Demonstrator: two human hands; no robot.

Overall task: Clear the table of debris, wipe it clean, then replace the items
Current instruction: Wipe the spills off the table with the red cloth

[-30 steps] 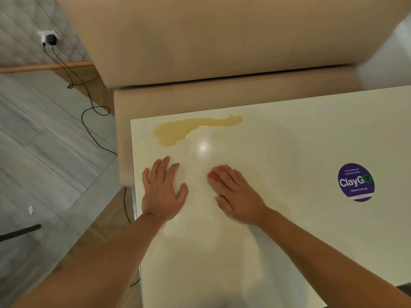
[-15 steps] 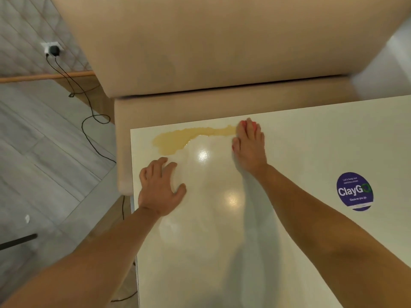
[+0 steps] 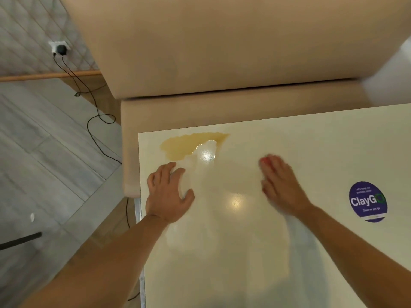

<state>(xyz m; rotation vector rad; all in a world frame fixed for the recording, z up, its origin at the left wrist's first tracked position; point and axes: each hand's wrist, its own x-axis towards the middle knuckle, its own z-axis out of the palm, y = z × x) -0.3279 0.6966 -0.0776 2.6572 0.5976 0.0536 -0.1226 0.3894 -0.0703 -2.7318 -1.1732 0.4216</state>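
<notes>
Two hands flat on the table (image 3: 311, 138), left hand (image 3: 168, 194) spread near its edge, right hand (image 3: 280, 185) pressing a red cloth (image 3: 265, 160).

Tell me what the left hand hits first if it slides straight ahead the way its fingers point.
The left hand lies flat on the table, fingers pointing toward the far edge. Straight ahead it would first meet the yellow-brown spill, just beyond its fingertips.

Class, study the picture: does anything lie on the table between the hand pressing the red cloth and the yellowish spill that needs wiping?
Nothing visible does. The right hand presses the red cloth flat; bare glossy table separates it from the spill. The left hand rests off that line.
</notes>
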